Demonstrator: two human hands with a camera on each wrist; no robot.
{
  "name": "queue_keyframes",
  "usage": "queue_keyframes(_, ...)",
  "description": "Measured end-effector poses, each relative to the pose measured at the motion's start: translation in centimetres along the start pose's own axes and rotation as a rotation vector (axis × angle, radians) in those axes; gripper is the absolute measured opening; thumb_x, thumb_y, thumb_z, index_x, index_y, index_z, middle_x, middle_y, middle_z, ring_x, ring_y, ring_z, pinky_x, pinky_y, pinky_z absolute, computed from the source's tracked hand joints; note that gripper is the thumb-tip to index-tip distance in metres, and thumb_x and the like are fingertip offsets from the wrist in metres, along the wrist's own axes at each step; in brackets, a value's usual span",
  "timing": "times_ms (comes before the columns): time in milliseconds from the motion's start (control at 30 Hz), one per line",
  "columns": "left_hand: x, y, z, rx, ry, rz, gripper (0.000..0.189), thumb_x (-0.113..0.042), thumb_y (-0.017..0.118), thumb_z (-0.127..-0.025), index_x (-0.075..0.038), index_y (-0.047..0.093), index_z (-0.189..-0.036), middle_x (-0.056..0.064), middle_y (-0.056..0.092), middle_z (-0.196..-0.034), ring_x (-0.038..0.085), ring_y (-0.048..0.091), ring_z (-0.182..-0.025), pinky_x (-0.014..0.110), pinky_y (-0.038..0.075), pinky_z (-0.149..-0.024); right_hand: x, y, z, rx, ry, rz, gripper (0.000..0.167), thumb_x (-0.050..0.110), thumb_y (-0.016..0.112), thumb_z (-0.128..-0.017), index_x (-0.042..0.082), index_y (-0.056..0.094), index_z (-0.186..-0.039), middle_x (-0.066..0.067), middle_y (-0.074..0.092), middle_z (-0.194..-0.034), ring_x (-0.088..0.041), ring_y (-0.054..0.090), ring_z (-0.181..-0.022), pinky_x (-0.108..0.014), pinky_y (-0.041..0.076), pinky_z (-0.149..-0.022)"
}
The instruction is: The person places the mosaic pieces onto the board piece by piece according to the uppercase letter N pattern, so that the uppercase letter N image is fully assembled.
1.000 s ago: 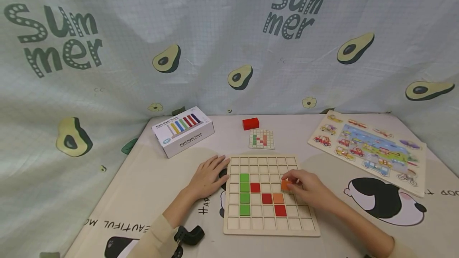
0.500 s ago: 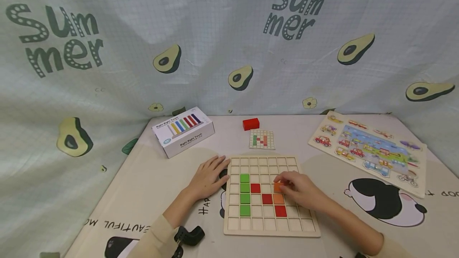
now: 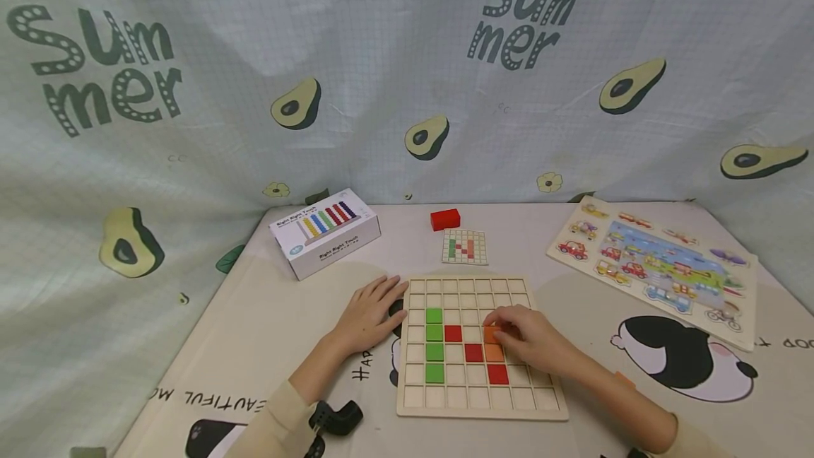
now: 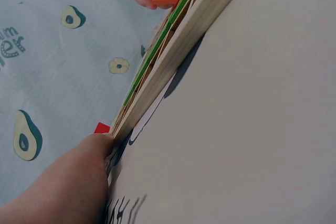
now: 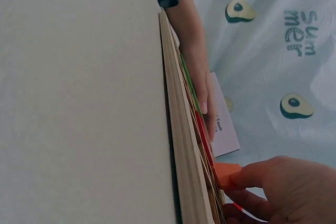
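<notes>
A wooden grid board (image 3: 483, 413) lies on the table, with green tiles (image 3: 434, 352), red tiles (image 3: 473, 353) and an orange tile (image 3: 493, 353) in its cells. My right hand (image 3: 534, 336) pinches another orange tile (image 3: 490, 334) between thumb and fingers, right behind the placed orange one. In the right wrist view, this held tile (image 5: 227, 176) stands tilted at the board's surface. My left hand (image 3: 365, 316) rests with extended fingers at the board's left edge, fingertips on its rim.
Behind the board lie a printed pattern card (image 3: 464, 247) and a red block (image 3: 445, 220). A white box (image 3: 324, 232) stands at back left, a vehicle puzzle board (image 3: 661, 267) at back right. Part of an orange piece (image 3: 625, 379) shows beside the right forearm.
My right hand has moved left with the orange tile, to the cell behind the placed orange one. An orange piece now shows beside the right forearm. The left hand has stayed put.
</notes>
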State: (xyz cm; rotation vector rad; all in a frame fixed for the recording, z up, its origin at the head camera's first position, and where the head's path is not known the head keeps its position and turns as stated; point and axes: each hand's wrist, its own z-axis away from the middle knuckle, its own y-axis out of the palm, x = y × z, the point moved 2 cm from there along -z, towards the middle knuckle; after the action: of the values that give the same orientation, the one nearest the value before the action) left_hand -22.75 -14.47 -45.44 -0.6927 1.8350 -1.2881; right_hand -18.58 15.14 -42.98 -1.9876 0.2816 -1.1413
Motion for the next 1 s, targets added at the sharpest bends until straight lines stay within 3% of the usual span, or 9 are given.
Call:
queue_keyframes(300,0.03,-0.02,-0.04,-0.005,0.002,-0.005,0.056,-0.046,0.037,-0.095,-0.018,0.033,-0.144,0.008,0.030,-0.146,0.029,0.022,-0.135,0.048,0.022,-0.103,0.08,0.09,0.00,-0.015,-0.012,0.049,0.016,0.005,0.063,-0.085,0.015,0.063,-0.097,0.008,0.058,-0.090,-0.007,0.048,-0.079,-0.026,0.045,-0.071)
queue_keyframes(567,0.06,0.06,0.00,-0.001,-0.003,-0.008,0.056,-0.046,0.037,-0.095,-0.018,0.033,-0.144,0.008,0.030,-0.146,0.028,0.021,-0.135,0.048,0.022,-0.103,0.00,0.37,0.00,-0.040,-0.029,0.142,0.017,0.005,0.064,-0.082,0.015,0.064,-0.096,0.012,0.051,-0.084,-0.008,0.042,-0.079,-0.024,0.040,-0.067)
queue_keyframes(1000,0.01,0.05,-0.05,0.003,-0.007,-0.010,0.056,-0.046,0.037,-0.095,-0.018,0.033,-0.144,0.007,0.030,-0.146,0.028,0.021,-0.135,0.048,0.022,-0.103,-0.36,0.72,0.04,-0.048,-0.049,0.219,0.019,0.008,0.064,-0.083,0.009,0.068,-0.102,0.007,0.053,-0.092,-0.009,0.040,-0.084,-0.024,0.039,-0.069)
